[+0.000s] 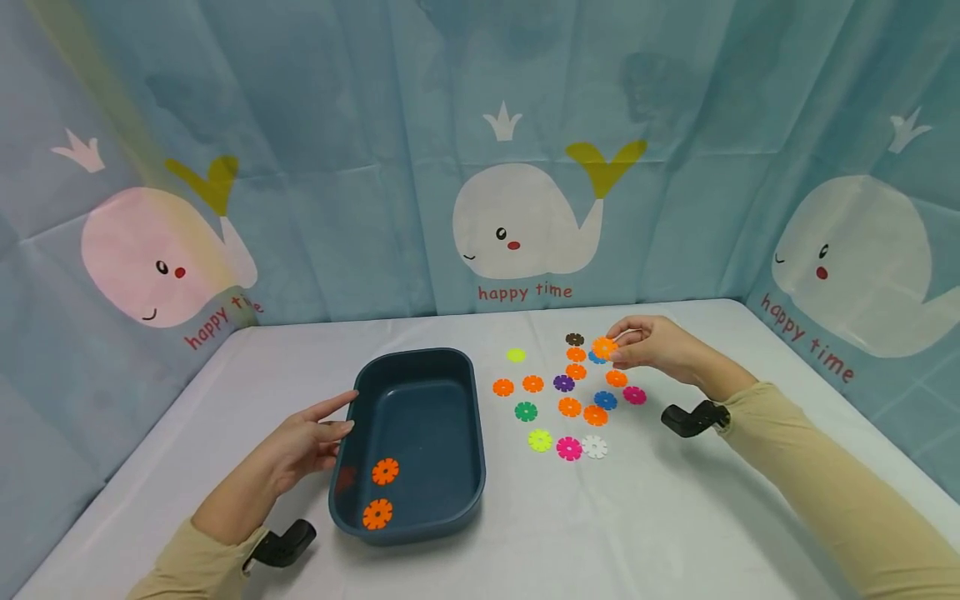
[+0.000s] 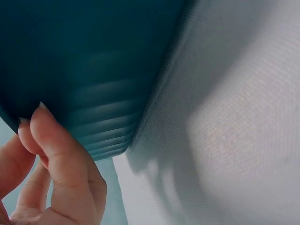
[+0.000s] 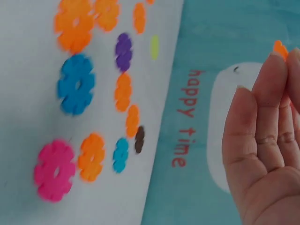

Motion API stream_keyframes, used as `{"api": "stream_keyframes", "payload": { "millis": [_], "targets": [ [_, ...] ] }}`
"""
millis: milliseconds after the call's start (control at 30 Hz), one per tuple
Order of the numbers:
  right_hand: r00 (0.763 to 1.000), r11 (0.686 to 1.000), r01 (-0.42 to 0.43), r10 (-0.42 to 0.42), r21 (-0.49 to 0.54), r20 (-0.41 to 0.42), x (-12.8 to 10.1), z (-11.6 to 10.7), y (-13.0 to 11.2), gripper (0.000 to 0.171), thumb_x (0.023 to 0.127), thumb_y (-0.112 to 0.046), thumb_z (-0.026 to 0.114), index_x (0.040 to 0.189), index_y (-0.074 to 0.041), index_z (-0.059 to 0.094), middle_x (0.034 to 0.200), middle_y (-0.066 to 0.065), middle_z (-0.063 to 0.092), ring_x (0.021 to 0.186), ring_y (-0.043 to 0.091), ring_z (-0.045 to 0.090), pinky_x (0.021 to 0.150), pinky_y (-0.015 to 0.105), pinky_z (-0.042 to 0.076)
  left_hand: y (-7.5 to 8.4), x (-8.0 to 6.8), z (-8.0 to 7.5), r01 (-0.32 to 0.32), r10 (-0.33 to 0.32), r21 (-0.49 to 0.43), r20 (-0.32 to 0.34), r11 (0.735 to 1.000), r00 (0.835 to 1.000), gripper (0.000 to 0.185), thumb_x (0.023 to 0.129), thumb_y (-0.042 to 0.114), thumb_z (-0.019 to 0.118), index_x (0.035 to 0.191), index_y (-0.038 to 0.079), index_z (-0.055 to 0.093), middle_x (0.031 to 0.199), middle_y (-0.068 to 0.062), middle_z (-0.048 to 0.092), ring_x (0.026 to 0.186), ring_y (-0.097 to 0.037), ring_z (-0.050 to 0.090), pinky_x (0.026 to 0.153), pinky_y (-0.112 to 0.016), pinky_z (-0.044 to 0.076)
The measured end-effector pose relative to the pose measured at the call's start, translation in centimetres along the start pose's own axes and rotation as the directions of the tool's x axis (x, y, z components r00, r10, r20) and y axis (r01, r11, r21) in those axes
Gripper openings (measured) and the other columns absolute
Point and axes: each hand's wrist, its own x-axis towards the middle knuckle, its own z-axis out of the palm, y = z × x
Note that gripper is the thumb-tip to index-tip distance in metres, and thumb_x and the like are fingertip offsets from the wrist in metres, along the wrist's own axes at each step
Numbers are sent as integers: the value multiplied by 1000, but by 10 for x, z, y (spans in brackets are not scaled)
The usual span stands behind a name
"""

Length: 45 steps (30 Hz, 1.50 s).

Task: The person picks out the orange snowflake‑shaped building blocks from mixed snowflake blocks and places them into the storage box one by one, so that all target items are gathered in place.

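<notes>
My right hand (image 1: 651,346) pinches an orange notched plastic disc (image 1: 604,348) by its edge, raised over the scattered discs. In the right wrist view, only a sliver of that disc (image 3: 280,49) shows past the fingertips. My left hand (image 1: 296,446) is at the left side of a dark blue plastic bin (image 1: 480,467), index finger and thumb extended to its rim and outer wall. The left wrist view has those fingers (image 2: 65,159) up against the wall. Two orange discs (image 1: 386,472) lie inside the bin, near its front end.
Right of the bin, several notched discs lie spread on the white table: orange ones (image 1: 570,407), a purple one (image 1: 564,383), a green one (image 1: 526,412), pink (image 1: 569,448), white (image 1: 595,447) and others. A curtain (image 1: 360,233) with printed whales hangs behind and along the sides.
</notes>
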Motion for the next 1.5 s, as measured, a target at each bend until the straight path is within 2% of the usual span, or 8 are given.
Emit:
{"api": "stream_keyframes", "payload": {
  "millis": [133,333,533,867,1267,1500],
  "targets": [
    [1000,999,-6,7,35,-25,2,10,-10,32,92,-3,65,117,6,49,88,4,64,88,23,68,86,34,53,0,0,-1,-6,6,6,0,1000,1000,63,98,7,54,154,8,25,84,-4,56,64,-14,54,58,-22,47],
    [1000,998,18,-18,62,-11,7,26,-24,33,92,-4,66,118,6,49,91,8,66,88,23,67,85,33,53,-1,0,-2,-8,8,5,0,1000,1000,63,98,7,55,154,8,25,82,-3,57,64,-14,55,57,-21,47],
    [1000,996,3,-1,95,-26,12,37,-32,33,93,-4,64,119,7,48,90,9,68,87,21,68,87,34,52,0,-1,-1,-7,7,14,-6,1000,1000,63,98,8,55,154,8,26,82,-3,57,64,-14,54,58,-21,48],
    [1000,990,-21,22,142,-2,19,52,-45,29,93,-4,63,117,4,49,84,3,67,81,18,66,74,25,51,-1,-1,0,-4,4,6,-12,1000,1000,63,98,8,55,154,9,26,84,-4,57,66,-15,54,60,-23,49],
    [999,982,-6,-3,191,45,24,75,-63,26,93,-2,62,115,4,50,84,3,67,78,17,64,69,23,51,-1,-1,-2,-1,1,-1,-4,1000,1000,63,98,9,55,154,9,26,85,-4,56,65,-14,54,60,-22,49],
    [998,976,6,-19,217,57,26,86,-71,25,93,-2,63,114,3,52,82,4,66,79,18,63,71,24,51,-1,-1,-1,-2,2,13,-9,1000,1000,63,98,9,55,154,9,26,84,-3,56,66,-14,54,60,-23,49]
  ]
}}
